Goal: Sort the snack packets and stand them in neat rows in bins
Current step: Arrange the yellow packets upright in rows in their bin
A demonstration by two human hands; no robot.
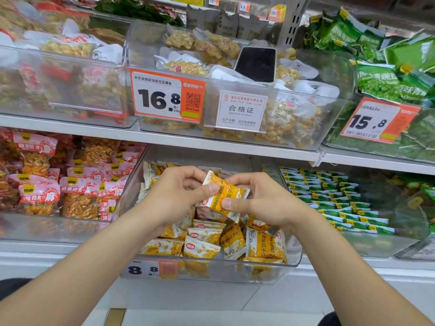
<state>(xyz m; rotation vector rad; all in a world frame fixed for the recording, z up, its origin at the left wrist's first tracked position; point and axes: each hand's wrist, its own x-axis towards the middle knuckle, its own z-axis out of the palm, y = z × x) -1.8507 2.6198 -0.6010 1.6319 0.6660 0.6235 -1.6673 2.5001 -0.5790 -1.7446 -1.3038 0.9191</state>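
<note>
A yellow-and-white snack packet (pixel 223 196) is held tilted above the middle clear bin (pixel 292 257) on the lower shelf. My left hand (pixel 179 196) pinches its left end between thumb and fingers. My right hand (pixel 256 198) pinches its right side, thumb on the front. Below them several matching yellow packets (pixel 233 241) lie in the bin, some upright, some leaning at odd angles.
Red peanut packets (pixel 77 191) fill the bin to the left, green packets (pixel 336 203) stand in rows to the right. On the upper shelf a black phone (pixel 256 64) lies on the peanut bin behind a 16.8 price tag (pixel 164 97). Green pea packets (pixel 388 74) sit upper right.
</note>
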